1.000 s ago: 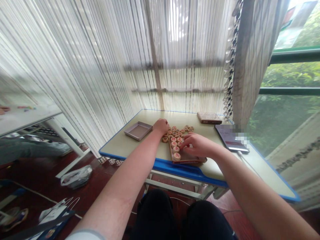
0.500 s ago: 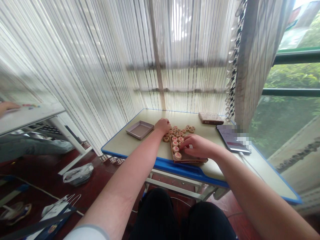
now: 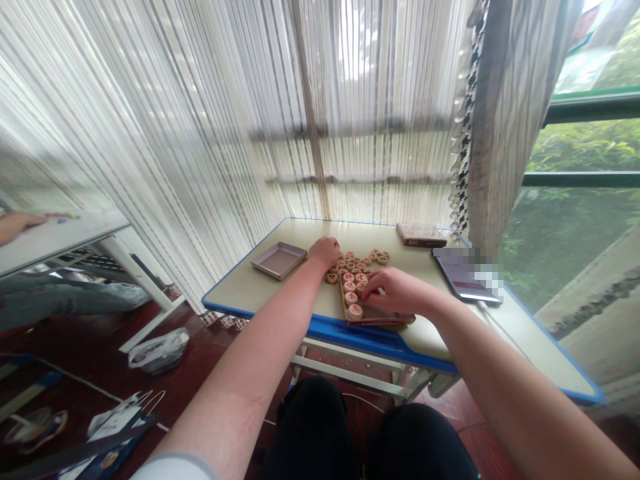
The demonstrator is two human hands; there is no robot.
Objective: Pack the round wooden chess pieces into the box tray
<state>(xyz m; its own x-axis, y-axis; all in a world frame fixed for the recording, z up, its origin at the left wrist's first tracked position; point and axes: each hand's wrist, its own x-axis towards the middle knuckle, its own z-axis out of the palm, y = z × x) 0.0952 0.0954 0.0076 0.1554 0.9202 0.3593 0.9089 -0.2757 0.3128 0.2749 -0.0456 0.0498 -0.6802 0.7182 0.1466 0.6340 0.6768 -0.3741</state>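
Note:
Several round wooden chess pieces [image 3: 361, 260] with red characters lie in a loose heap on the blue-edged table [image 3: 260, 287]. A brown box tray [image 3: 380, 319] near the front edge holds a row of pieces [image 3: 352, 297]. My left hand [image 3: 325, 252] rests curled on the heap's left side; what its fingers hold is hidden. My right hand [image 3: 395, 291] sits over the tray, fingertips pinched on a piece in it.
An empty grey lid [image 3: 279, 259] lies at the table's left. A flat wooden box [image 3: 421, 234] and a dark tablet [image 3: 463, 275] are at the right, by the curtain. Another person's hand [image 3: 15, 223] rests on a neighbouring table. Bags lie on the floor [image 3: 159, 350].
Both hands have stayed almost where they were; the right hand's fingers shifted slightly over the tray. The other person's hand at far left moved into view.

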